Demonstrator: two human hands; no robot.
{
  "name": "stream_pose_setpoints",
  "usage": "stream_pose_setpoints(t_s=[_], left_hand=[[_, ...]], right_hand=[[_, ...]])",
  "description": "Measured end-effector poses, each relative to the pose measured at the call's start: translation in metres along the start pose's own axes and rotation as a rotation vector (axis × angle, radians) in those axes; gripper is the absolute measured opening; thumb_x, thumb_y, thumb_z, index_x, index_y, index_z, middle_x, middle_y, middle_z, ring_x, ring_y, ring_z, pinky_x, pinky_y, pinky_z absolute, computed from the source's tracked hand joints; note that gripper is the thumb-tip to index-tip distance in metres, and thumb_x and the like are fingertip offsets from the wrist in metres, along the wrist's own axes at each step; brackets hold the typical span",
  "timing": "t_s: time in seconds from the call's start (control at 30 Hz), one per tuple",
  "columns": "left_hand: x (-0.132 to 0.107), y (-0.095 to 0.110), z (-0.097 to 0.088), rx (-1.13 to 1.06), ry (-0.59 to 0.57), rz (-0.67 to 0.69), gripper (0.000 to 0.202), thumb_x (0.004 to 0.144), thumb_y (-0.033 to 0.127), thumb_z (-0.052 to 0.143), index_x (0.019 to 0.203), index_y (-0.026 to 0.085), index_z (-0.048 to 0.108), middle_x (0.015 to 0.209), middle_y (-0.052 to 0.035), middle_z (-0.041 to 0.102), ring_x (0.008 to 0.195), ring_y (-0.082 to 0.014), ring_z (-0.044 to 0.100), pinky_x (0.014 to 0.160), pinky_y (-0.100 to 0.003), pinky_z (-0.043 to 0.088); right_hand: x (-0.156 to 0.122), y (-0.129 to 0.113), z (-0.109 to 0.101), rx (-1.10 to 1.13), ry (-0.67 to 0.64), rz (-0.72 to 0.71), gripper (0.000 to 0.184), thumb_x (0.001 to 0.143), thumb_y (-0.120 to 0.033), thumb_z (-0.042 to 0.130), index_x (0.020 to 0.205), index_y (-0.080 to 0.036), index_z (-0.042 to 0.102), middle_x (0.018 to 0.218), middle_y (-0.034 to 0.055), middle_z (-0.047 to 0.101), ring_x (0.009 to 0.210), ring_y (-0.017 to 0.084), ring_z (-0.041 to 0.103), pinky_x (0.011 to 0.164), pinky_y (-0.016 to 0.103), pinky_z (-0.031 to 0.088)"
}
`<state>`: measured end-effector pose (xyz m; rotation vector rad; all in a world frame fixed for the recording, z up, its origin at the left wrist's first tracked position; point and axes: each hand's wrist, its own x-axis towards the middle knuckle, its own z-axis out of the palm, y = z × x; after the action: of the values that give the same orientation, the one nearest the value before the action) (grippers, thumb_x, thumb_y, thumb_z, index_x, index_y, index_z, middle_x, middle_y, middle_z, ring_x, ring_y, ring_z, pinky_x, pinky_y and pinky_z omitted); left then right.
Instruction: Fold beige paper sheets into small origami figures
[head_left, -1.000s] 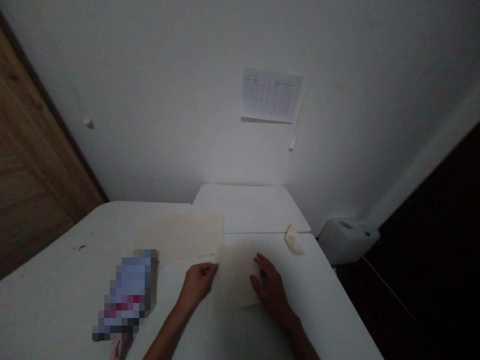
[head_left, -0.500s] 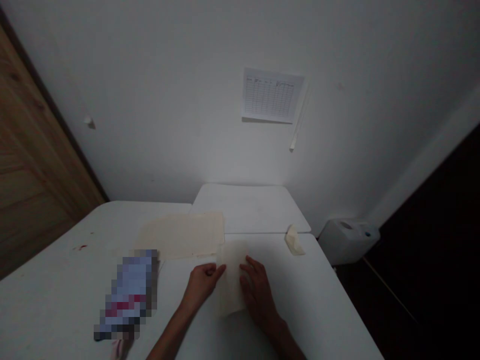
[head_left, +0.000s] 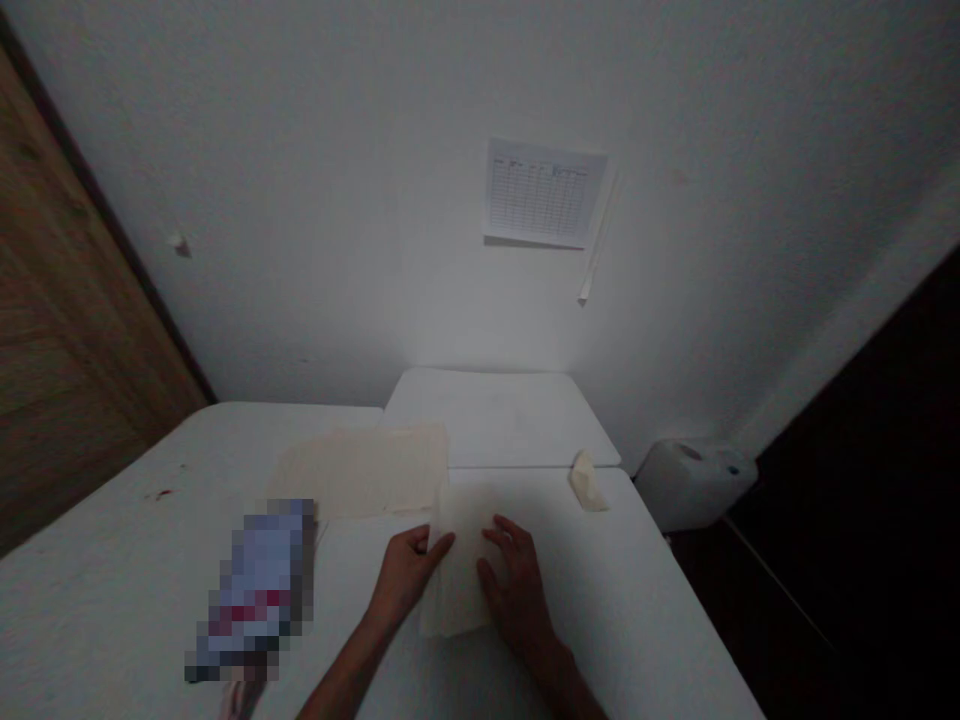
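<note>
A thin cream piece of cloth [head_left: 461, 590] lies on the white table in front of me, its left edge slightly raised. My left hand [head_left: 416, 560] pinches that edge between thumb and fingers. Resting on the cloth's right side, my right hand [head_left: 514, 580] has its fingers apart and grips nothing. Farther left, a larger flat cream cloth [head_left: 367, 470] is spread on the table, its right end close to the smaller piece.
A blurred-out bluish item [head_left: 259, 580] lies left of my arms. A small crumpled cream scrap [head_left: 587, 483] sits near the right table edge [head_left: 675, 570]. Beyond that edge stands a white plastic container [head_left: 694, 485] on the floor. A printed sheet [head_left: 545, 195] hangs on the wall.
The cloth's left edge has been drawn a little to the left, showing more of a layer there. My left hand keeps its pinch; my right hand has barely shifted.
</note>
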<state>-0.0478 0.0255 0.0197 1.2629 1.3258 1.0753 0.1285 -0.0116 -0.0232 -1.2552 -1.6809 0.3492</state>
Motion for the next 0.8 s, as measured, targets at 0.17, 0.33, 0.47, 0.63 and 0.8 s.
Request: stream_pose_setpoints(t_s=[0.17,0.33,0.47,0.63,0.8], left_hand=[[-0.004,0.0,0.004,-0.087,-0.035,-0.014,0.05,0.059,0.06,0.074,0.075,0.013,0.072,0.07,-0.0097,0.073,0.065,-0.0265,0.068,0.056,-0.031,0.054],[-0.008,-0.003,0.012,-0.178,-0.123,-0.031,0.046,0.064,0.057,0.074,0.081,0.014,0.072,0.074,-0.009,0.073,0.07,-0.0269,0.069,0.063,-0.034,0.055],[-0.012,-0.009,0.02,-0.206,-0.208,-0.021,0.041,0.069,0.053,0.072,0.081,0.014,0.07,0.077,-0.0093,0.073,0.07,-0.025,0.068,0.062,-0.032,0.054],[-0.013,-0.012,0.022,-0.15,-0.175,-0.001,0.043,0.067,0.057,0.072,0.071,0.015,0.068,0.065,-0.0057,0.069,0.057,-0.0194,0.063,0.048,-0.024,0.046],[-0.009,-0.005,0.018,-0.176,0.007,-0.007,0.045,0.065,0.058,0.072,0.079,0.015,0.068,0.063,-0.0037,0.068,0.05,-0.0161,0.059,0.04,-0.021,0.038]], right_hand=[[0.006,0.006,-0.006,0.167,0.034,0.116,0.037,0.084,-0.031,0.06,0.12,-0.024,0.057,0.13,0.0093,0.053,0.121,0.026,0.048,0.1,0.045,0.043],[0.027,0.018,-0.02,0.528,0.053,0.5,0.064,0.076,-0.046,0.069,0.13,-0.021,0.046,0.128,0.0142,0.055,0.104,0.027,0.061,0.087,0.041,0.051],[0.045,0.016,-0.033,0.825,-0.131,0.647,0.077,0.068,-0.049,0.075,0.132,-0.02,0.044,0.109,0.0122,0.067,0.091,0.027,0.067,0.079,0.042,0.053],[0.054,0.009,-0.039,0.8,-0.209,0.586,0.055,0.062,-0.04,0.081,0.107,-0.014,0.062,0.098,0.0116,0.071,0.086,0.028,0.067,0.075,0.039,0.053],[0.051,0.003,-0.036,0.619,-0.163,0.569,0.047,0.062,-0.035,0.08,0.101,-0.014,0.065,0.093,0.0101,0.072,0.081,0.026,0.067,0.069,0.036,0.054]])
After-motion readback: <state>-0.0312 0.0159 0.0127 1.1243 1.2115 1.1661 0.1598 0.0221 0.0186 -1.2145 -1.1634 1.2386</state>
